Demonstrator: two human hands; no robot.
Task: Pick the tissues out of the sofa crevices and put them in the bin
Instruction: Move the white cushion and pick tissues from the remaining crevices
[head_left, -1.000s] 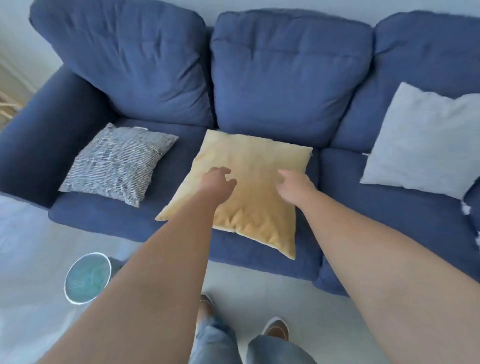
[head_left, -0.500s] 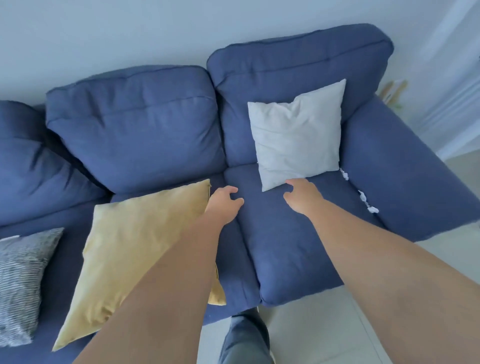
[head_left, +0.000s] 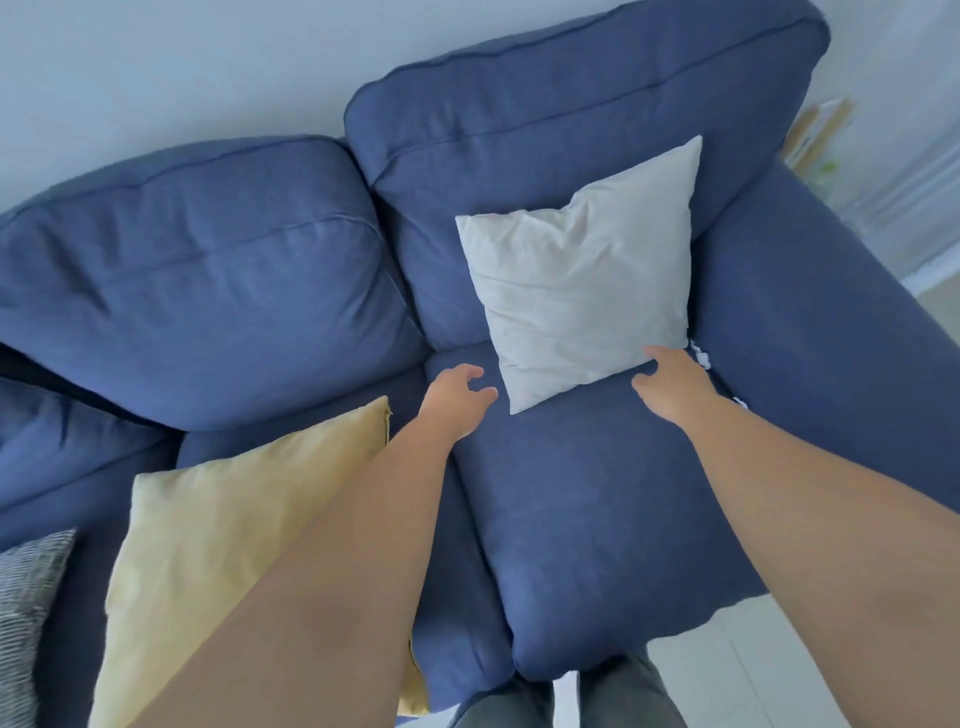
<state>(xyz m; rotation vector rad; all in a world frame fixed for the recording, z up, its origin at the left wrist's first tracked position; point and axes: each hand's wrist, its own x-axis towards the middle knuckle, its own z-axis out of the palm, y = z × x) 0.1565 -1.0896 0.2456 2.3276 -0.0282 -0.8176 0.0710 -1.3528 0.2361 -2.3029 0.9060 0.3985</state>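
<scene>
Your two bare arms stretch out over the right-hand seat of a blue sofa (head_left: 597, 509), seen from above by the camera on your head. Your right hand (head_left: 672, 387) hovers at the lower right corner of the white cushion (head_left: 582, 291), fingers loosely curled and spread, holding nothing; whether the fingertips touch the cushion cannot be told. Just beyond that hand, small white scraps of tissue (head_left: 701, 357) poke out of the crevice where the seat meets the right armrest (head_left: 831, 338), and a second scrap (head_left: 740, 401) shows a little nearer to you along the same seam (most of it hidden by your forearm). Your left hand (head_left: 457, 397) hangs above the seat's left edge, near the cushion's lower left corner, thumb and fingers apart in a half-open curl, empty as well.

The white cushion leans upright against the right back pillow. To the left, a yellow cushion (head_left: 249, 519) lies tilted across the middle seat, partly under your left forearm, and a grey patterned cushion (head_left: 28, 597) sits at the frame's left edge. Your trouser legs (head_left: 613, 696) show at the bottom, close against the front of the sofa, on a pale floor (head_left: 779, 670).
</scene>
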